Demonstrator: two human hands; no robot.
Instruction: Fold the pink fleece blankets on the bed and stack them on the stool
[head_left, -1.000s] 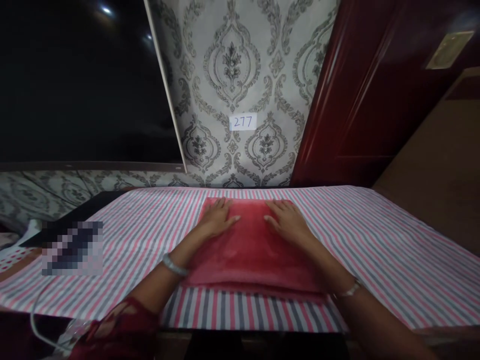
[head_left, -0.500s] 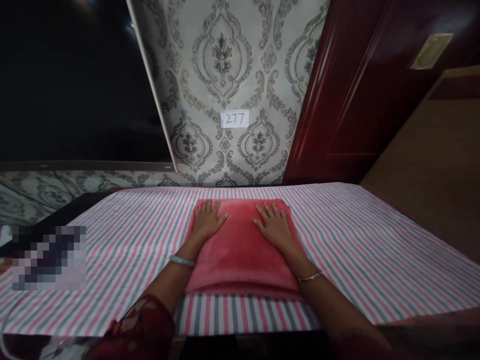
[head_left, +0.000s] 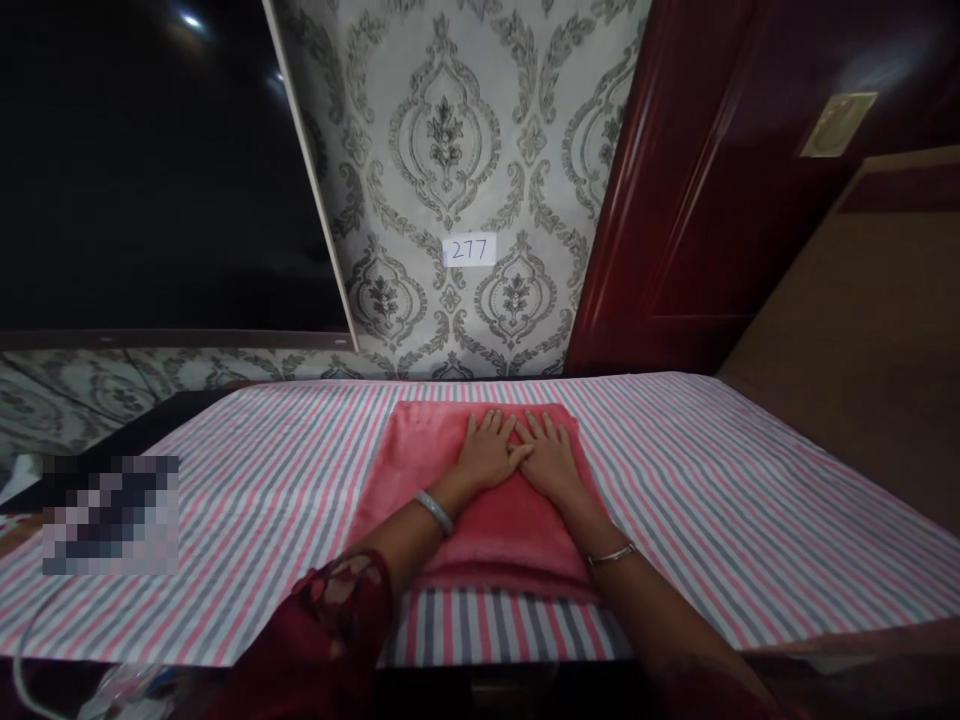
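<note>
A folded pinkish-red plush cloth [head_left: 424, 450], perhaps a towel or small blanket, lies flat in front of me with its folded edge toward me. My left hand [head_left: 489, 452] rests flat on its upper middle, fingers spread and pointing away. Beside it, my right hand [head_left: 547, 455] lies flat on the upper right part, also with fingers apart. The two hands meet at the thumbs, which overlap. Neither hand grips anything. Under the cloth is a striped pink, grey and white sheet [head_left: 255, 510].
At the left stands a large dark screen [head_left: 150, 170]. A paper label marked 277 [head_left: 469, 250] is stuck on the patterned wall [head_left: 442, 60]. To the right are a dark red door [head_left: 690, 200] and a brown panel [head_left: 855, 330]. A white cable [head_left: 26, 640] runs at the lower left.
My left hand has slid right across the cloth, from its upper left corner to the middle, and now touches my right hand. The right hand has stayed nearly in place.
</note>
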